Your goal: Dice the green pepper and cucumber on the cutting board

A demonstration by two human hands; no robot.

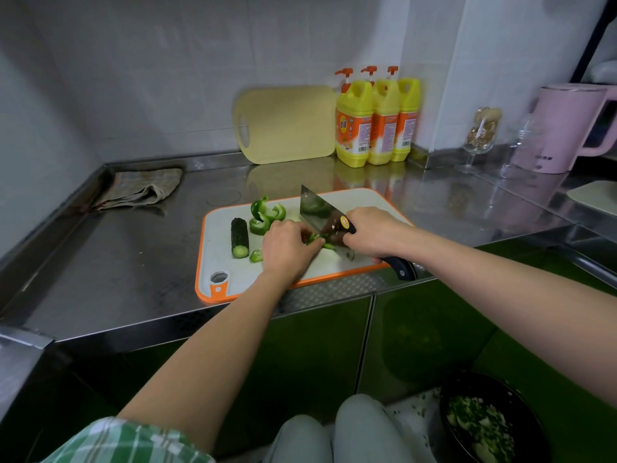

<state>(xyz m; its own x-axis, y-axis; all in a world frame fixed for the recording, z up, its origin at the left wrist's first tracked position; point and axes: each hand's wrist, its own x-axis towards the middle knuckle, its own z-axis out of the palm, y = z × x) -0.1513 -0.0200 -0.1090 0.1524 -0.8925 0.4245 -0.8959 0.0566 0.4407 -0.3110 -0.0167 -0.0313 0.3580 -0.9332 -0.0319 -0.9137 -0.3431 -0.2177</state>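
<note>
A white cutting board (227, 272) with an orange rim lies at the steel counter's front edge. On it a dark cucumber piece (239, 237) lies at the left, with curled green pepper strips (265, 212) behind it and one small pepper bit (256, 255) beside it. My left hand (287, 247) holds down pepper pieces (317, 240) with curled fingers. My right hand (374, 233) grips a cleaver (320, 215) by its black handle, the blade standing on the board right against my left fingers.
A yellow cutting board (287, 123) leans on the back wall beside three yellow detergent bottles (377, 121). A folded cloth (143, 188) lies at back left. A glass (480, 135) and pink kettle (564, 128) stand right. A dark bowl (484, 426) of vegetable scraps sits on the floor.
</note>
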